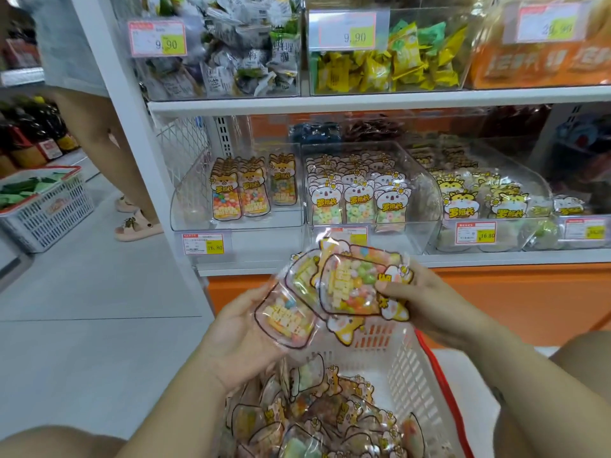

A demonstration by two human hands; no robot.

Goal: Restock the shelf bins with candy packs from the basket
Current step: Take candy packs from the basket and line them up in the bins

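— What's right under the camera?

— The white basket (410,375), its bottom covered with loose packs (317,421) of coloured candy in clear, animal-shaped pouches.

— And the hands?

— Both are up over the basket's far edge, sharing a fan of packs (347,289). The left hand (241,328) lies under the lowest pack with its palm turned up; its fingers are hidden behind the pouch, so I can't tell how tightly they curl. The right hand (426,302) pinches the upper packs, thumb pressed flat on the front of the top one.

— Where are the bins?

— On the lower shelf, straight ahead. The left bin (195,206) holds three short rows of orange-eared packs (239,190) standing upright, with bare floor beside them. The middle bin (426,200) is crowded with white-eared packs (357,196). A price tag (204,243) hangs under the left bin.

— Anything else?

— A second basket (49,209) sits on the floor at far left, and another person's sandalled feet (137,223) stand near the shelf post.
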